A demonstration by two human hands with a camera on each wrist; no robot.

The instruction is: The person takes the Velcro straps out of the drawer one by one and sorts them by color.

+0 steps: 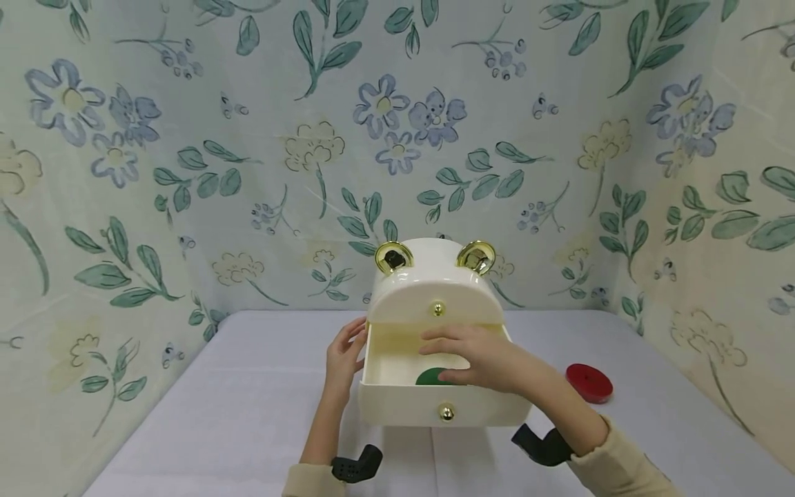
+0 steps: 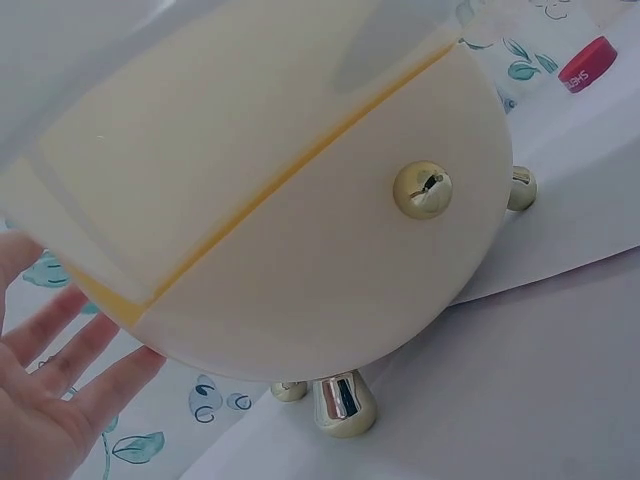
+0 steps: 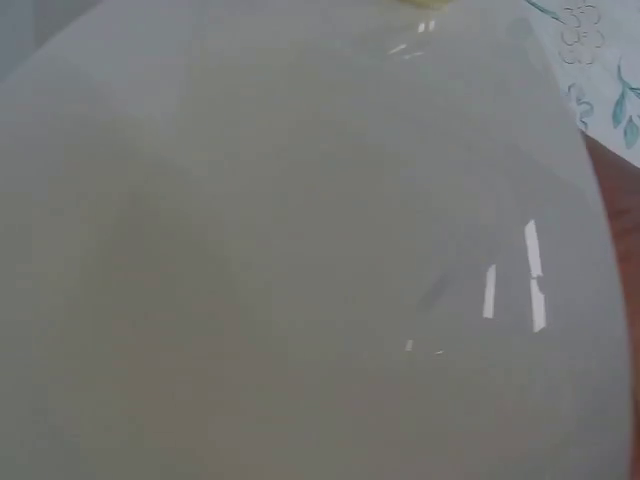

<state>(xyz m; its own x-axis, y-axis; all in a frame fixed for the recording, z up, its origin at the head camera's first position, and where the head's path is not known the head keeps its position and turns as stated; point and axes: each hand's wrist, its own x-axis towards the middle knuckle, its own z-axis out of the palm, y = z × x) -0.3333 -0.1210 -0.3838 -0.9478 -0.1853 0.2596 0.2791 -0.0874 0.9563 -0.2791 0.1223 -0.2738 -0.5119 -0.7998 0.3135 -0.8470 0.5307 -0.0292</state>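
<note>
A cream-white cabinet [image 1: 435,297] with two gold-rimmed rounds on top stands in the middle of the table. Its lower drawer [image 1: 404,407], fitted with a gold knob [image 1: 446,413], is pulled out. Inside lies a green round object [image 1: 428,377], partly covered by my right hand [image 1: 481,355]. That hand reaches over the drawer with fingers and thumb spread apart, the thumb overlapping the green piece. My left hand [image 1: 344,359] is at the cabinet's left side; in the left wrist view its extended fingers [image 2: 125,385] reach the cabinet's edge. Glossy white surface fills most of the right wrist view.
A red round lid-like object [image 1: 589,383] lies on the white-covered table [image 1: 267,393], right of the cabinet. Gold feet [image 2: 345,405] hold the cabinet up. Flower-patterned walls [image 1: 248,172] close in the back and both sides.
</note>
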